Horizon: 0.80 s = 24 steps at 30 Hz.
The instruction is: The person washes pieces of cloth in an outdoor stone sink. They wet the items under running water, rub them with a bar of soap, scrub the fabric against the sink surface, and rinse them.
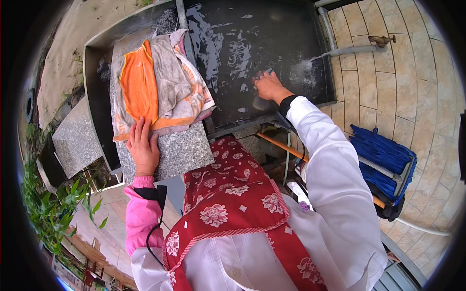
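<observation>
My left hand (143, 147) rests with its fingertips on the lower end of an orange cloth (139, 85). The orange cloth lies on top of a grey cloth (169, 69) and other layered towels with orange and pink edges. All of them are spread on a speckled granite slab (178, 151). My right hand (268, 86) reaches into the water of a dark basin (204, 131); its fingertips are partly under the surface. I cannot tell whether the submerged fingers hold anything. A stream of water (320, 56) falls into the basin on the right and foams where it lands.
A brass tap (381, 40) with a pale hose (353, 50) sticks out from the tiled wall (386, 87). A blue mop head (386, 160) stands at the right. An orange pole (280, 145) lies below the basin's edge. Green leaves (72, 203) grow at the left.
</observation>
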Tool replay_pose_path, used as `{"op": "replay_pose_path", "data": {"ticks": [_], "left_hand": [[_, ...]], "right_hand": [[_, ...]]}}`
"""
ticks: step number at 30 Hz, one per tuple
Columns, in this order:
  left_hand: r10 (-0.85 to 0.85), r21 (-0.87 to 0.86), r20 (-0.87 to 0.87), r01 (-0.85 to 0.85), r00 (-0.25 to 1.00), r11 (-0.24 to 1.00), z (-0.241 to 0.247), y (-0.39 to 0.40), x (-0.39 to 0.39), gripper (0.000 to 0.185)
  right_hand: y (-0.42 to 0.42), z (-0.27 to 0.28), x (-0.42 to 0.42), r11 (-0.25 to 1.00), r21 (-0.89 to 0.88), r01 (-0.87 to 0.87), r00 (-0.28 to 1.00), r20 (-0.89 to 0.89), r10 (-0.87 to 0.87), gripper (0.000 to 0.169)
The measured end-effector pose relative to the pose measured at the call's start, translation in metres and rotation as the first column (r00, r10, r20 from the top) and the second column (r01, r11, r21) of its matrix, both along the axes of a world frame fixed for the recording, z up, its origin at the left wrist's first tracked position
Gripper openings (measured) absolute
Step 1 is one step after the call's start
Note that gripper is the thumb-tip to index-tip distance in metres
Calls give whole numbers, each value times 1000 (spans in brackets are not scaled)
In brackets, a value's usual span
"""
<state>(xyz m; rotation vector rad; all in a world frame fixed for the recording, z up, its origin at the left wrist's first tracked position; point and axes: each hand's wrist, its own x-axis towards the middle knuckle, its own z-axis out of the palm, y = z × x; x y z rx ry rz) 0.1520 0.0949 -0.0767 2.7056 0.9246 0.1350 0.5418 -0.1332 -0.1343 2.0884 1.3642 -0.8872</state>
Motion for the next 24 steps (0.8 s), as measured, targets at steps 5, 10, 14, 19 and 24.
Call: {"op": "replay_pose_path", "data": {"ticks": [5,10,14,19,24], "left_hand": [[18,-10,-53,-19,998,1000,2,-3,3,48],[21,-14,-57,-22,998,1000,7,-2,12,47],[22,-11,-75,-23,997,1000,7,-3,12,47],[25,-4,-76,-25,997,1000,10,-3,14,46],[33,-7,-77,-34,997,999,9,-4,11,44]], "right_hand": [[-7,-58,27,999,27,-41,997,-68,42,36],[-14,-118,46,961,-226,-162,979,-159,127,32],[-18,-115,60,992,-124,10,980,-197,-34,35],[-43,-123,64,966,-252,-52,985,-172,8,38],[-37,-113,51,943,-330,-46,928,-363,-82,49]]}}
